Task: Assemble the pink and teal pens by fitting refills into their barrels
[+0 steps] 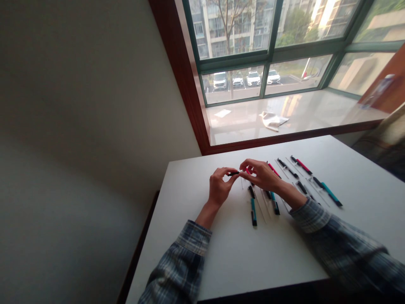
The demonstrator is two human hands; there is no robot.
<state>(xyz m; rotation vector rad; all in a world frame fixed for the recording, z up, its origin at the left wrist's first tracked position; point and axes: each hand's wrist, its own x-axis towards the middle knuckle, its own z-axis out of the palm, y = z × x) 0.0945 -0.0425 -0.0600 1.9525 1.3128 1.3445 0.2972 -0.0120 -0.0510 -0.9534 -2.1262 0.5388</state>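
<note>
Above the white table, my left hand (220, 185) pinches a small black pen part (233, 173) between thumb and fingers. My right hand (259, 174) meets it from the right, its fingertips closed at the part's pale, thin end; what they grip is too small to make out. Below my hands lies a teal-and-black pen barrel (253, 211) with a black piece at its top. Another teal barrel (274, 203) is partly covered by my right wrist. Beside them rest thin pale refills (260, 206). A pink barrel (274, 169) shows behind my right hand.
Further right on the white table (190, 185) are more pen parts, including a pink-and-black barrel (303, 166) and a teal barrel (331, 194). A crumpled wrapper (274, 121) and a paper piece (222, 113) lie on the windowsill. A wall stands at the left.
</note>
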